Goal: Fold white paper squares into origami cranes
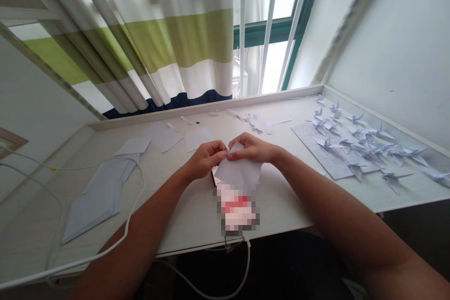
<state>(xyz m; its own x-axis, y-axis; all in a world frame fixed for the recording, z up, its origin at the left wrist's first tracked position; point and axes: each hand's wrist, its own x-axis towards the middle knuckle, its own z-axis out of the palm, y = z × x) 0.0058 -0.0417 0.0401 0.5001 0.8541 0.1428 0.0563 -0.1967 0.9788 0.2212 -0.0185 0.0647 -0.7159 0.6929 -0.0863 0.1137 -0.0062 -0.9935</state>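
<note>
Now, operator, for the record: where is your sheet of white paper [239,173], and what is your grip on it?

You have it over the middle of the worktop [183,218], between your left hand [206,159] and your right hand [252,147]. Your fingers [223,152] are closed in a pinch on its upper part.

Which hand is nearer, and how does the sheet lie?

Your right hand is nearer, lying across the upper corner; your left meets the sheet's edge. The long axis runs roughly from you toward the window, and that corner points away from you.

Is it touching anything below?

You cannot be cleared on that: a pixelated object [236,208] lies under it, and contact cannot be told. Paper cranes [365,147] stand to your right; a stack of paper [93,206] lies to your left.
</note>
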